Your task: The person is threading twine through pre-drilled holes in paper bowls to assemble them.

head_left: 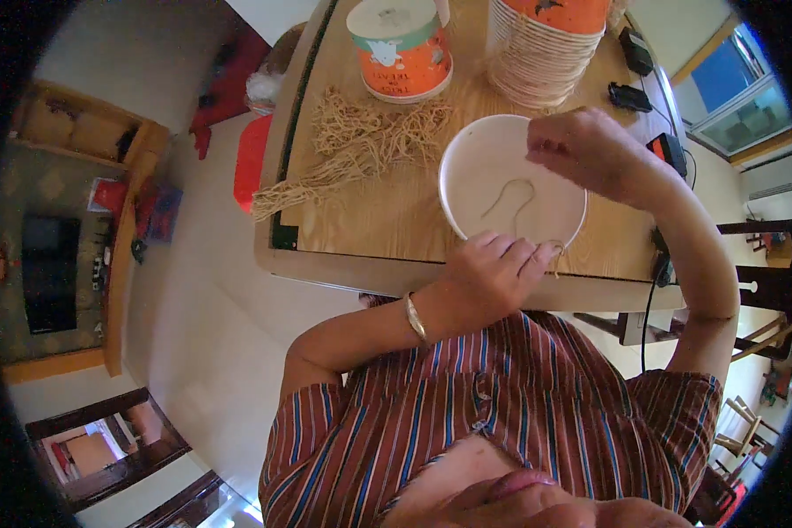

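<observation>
A round paper bucket (468, 180), white inside, stands with its mouth facing up near the table's front edge. My left hand (502, 271) is at its near rim, thumb and fingers pinched on a thin tan cord (521, 182). That cord curves loosely inside the bucket, and a short end shows by the thumb. My right hand (581, 154) hangs over the bucket's right side with its fingers curled in. It is slightly blurred, and whatever lies between those fingers is hidden. Left of the bucket lies a tangled bundle of similar cords (361, 145), trailing to the table's left edge.
An orange, green and white paper bucket (405, 66) stands behind the cords. A tall stack of nested buckets (541, 62) is at the back. Black adapters with cables (629, 97) line the wooden table's (352, 231) right edge. A red stool (252, 163) is beyond its left edge.
</observation>
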{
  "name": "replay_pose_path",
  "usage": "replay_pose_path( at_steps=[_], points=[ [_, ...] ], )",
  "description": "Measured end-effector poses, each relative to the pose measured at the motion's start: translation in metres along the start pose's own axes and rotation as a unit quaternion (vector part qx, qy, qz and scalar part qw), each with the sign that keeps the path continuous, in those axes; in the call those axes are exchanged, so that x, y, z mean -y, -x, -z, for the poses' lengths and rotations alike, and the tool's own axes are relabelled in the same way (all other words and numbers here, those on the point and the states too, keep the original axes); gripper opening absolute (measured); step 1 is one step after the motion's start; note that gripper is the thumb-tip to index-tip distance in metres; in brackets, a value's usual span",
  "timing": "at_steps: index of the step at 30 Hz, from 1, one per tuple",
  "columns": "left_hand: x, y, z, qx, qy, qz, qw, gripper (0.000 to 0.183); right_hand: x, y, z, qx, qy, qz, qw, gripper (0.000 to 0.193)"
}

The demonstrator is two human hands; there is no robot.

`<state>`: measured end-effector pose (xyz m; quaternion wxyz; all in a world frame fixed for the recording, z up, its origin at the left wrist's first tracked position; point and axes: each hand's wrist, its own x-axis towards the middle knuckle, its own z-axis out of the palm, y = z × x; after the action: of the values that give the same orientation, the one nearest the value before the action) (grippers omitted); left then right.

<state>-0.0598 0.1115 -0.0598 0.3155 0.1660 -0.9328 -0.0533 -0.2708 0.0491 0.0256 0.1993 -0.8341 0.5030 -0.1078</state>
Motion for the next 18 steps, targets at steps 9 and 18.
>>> replay_pose_path(
  at_steps=[9, 18],
  points=[
    [0.013, 0.013, 0.027, -0.008, 0.057, 0.063, 0.996, 0.024, 0.003, 0.009, -0.031, 0.215, 0.114, 0.083, 0.966, 0.05],
    [0.013, 0.027, 0.031, 0.049, -0.022, -0.01, 0.998, 0.023, 0.028, -0.007, -0.04, 0.437, 0.181, 0.055, 0.879, 0.026]
  ],
)
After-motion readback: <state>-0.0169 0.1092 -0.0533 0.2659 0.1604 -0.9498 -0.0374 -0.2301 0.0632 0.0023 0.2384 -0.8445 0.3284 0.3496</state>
